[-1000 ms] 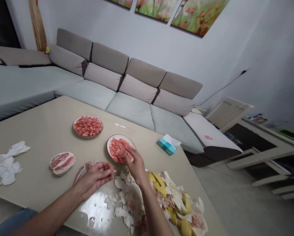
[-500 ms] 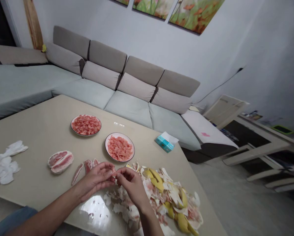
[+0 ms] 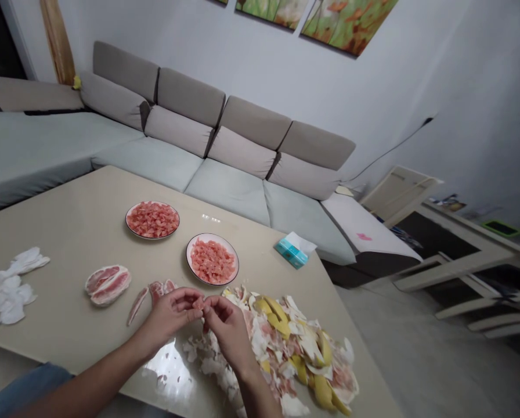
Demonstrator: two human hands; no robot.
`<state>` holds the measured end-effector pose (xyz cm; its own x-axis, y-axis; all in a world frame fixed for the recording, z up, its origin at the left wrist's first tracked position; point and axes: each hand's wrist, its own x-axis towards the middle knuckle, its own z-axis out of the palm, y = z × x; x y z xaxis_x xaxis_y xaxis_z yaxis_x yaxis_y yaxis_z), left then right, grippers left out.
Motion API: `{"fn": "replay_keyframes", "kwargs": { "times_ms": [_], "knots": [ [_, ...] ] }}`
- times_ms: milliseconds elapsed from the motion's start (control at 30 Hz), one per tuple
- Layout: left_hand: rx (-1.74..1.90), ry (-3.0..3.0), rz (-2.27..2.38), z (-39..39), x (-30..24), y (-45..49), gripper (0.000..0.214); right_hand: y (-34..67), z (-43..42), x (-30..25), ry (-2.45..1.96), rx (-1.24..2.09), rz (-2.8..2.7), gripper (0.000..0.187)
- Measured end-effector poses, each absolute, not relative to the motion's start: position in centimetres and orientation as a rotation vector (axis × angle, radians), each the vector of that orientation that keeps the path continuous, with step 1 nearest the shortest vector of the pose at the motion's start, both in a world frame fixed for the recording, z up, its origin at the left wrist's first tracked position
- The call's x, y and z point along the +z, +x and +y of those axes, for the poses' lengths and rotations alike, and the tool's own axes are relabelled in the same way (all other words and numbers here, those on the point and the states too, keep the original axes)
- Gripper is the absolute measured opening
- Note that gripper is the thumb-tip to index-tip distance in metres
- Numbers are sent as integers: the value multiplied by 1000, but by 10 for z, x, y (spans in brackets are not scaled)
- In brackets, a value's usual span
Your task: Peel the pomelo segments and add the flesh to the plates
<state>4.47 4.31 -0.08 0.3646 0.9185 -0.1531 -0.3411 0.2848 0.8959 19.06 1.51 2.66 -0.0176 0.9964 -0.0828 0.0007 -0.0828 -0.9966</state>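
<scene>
A person's left hand [image 3: 173, 310] and right hand [image 3: 227, 331] are meeting over a beige table [image 3: 68, 232], both closed in a fingertip pinch on a small piece of pink pomelo pulp [image 3: 198, 303], just beside a heap of yellow rind and white pith [image 3: 290, 348]. Shredded pulp is filling a nearer plate [image 3: 187, 259] just ahead of the hands and a farther plate [image 3: 126, 220] beyond it. A peeled pomelo segment [image 3: 107, 285] is lying left of the hands, near crumpled white membrane [image 3: 10, 293], while a tissue box [image 3: 291, 251] is sitting toward the table's far edge.
</scene>
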Motion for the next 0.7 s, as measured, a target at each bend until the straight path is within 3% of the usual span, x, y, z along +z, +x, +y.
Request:
{"fn": "replay_keyframes", "kwargs": {
  "times_ms": [700],
  "knots": [
    [937,661,675,37,8,38,30,202,18,19,-1174,1317,-1018,27]
  ]
}}
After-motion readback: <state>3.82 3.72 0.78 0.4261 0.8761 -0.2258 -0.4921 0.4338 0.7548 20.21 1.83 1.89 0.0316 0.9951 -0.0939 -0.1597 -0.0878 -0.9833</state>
